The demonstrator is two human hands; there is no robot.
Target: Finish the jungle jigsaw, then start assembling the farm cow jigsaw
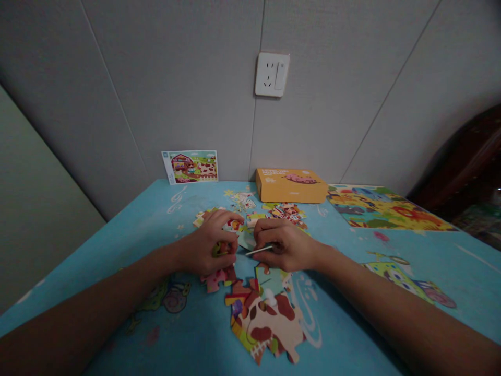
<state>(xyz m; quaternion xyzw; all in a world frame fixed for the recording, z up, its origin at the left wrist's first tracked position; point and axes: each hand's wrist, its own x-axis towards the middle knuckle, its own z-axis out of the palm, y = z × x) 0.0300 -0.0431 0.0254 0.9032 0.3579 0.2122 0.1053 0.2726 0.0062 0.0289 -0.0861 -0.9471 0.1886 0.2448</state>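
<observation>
Fingers of the right hand grip a puzzle piece, edge-on, at the tabletop's centre. Left hand: fingers curled beside loose pieces; whether they grasp one cannot be determined. Joined cow section lies near, at centre. Orange puzzle box sits far, left of an animal picture.

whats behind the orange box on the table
Behind the orange rectangular cardboard puzzle box, the grey panelled wall shows above its top edge. The box covers the lower wall and tabletop directly behind it, so anything small there cannot be seen.
</observation>
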